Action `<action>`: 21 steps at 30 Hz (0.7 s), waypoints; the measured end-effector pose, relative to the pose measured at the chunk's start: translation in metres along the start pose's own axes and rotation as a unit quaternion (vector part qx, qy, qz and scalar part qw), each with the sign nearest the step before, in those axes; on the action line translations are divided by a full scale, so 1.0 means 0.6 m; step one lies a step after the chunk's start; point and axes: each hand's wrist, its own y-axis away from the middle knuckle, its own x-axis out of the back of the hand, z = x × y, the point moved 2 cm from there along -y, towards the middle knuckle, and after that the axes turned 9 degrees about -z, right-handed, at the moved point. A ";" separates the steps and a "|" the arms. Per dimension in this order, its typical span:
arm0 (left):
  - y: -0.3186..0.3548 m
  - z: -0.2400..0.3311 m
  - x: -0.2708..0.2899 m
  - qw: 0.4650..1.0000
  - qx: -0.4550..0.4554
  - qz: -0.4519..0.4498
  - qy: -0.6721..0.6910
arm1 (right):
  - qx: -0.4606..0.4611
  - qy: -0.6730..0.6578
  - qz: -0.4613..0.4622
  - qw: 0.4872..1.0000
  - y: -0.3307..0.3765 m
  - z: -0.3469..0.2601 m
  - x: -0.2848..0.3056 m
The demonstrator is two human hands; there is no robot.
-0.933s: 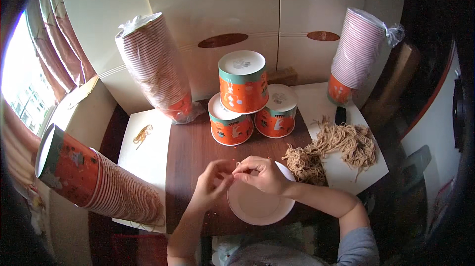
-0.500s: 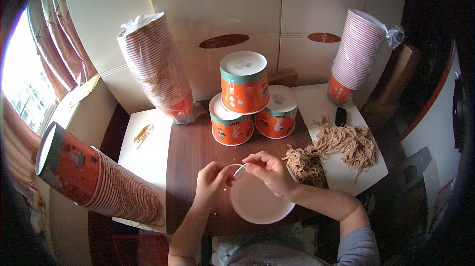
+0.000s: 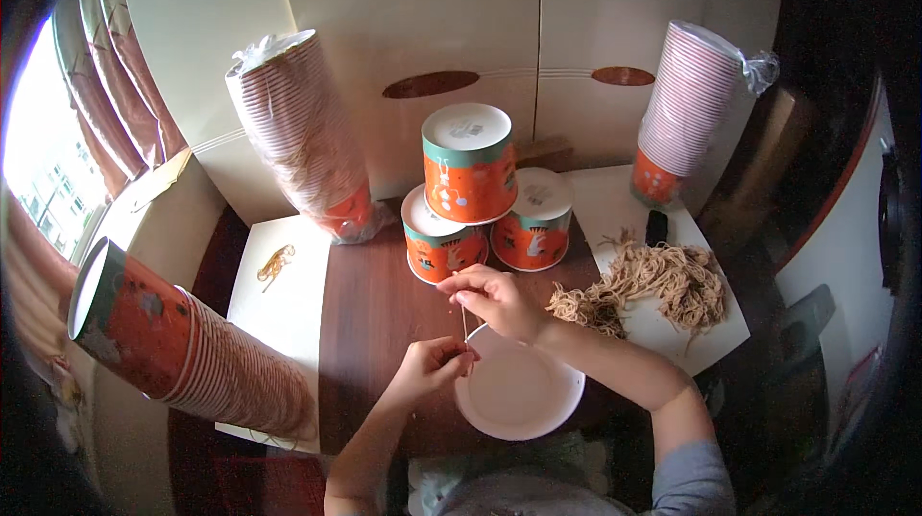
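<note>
My right hand (image 3: 497,303) pinches the upper end of a thin beige cord (image 3: 465,326) just in front of the stacked paper buckets. Lower down, my left hand (image 3: 434,365) is closed on the same cord at the left rim of a white-lined paper bucket (image 3: 519,389), which stands mouth up near the table's front edge. The cord runs nearly upright between both hands. Whether it passes through the bucket's wall is hidden by my left fingers. A small dark spot shows on the right side of the rim.
Upside-down orange and green paper buckets (image 3: 469,166) form a small pyramid behind my hands. Tall nested bucket stacks stand at back left (image 3: 303,132), back right (image 3: 684,103) and front left (image 3: 192,343). Tangled beige cords (image 3: 663,286) lie at right; golden bands (image 3: 276,264) lie at left.
My right hand has moved up and away, turning the cord from level to nearly upright. My left hand has dropped toward the bucket rim, and the bucket sits slightly further right.
</note>
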 end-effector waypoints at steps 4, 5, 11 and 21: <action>0.007 0.001 -0.023 0.986 0.077 0.031 0.147 | -0.114 0.101 -0.118 0.981 -0.021 0.030 0.015; 0.008 -0.004 -0.025 0.985 0.077 0.030 0.148 | -0.136 0.143 -0.119 0.973 -0.021 0.034 0.025; 0.015 -0.008 -0.017 0.967 0.030 0.070 0.244 | -0.056 0.301 -0.090 0.948 0.032 -0.020 0.016; 0.016 -0.016 0.009 0.965 0.014 0.072 0.251 | -0.060 0.350 -0.175 0.918 0.086 -0.041 -0.033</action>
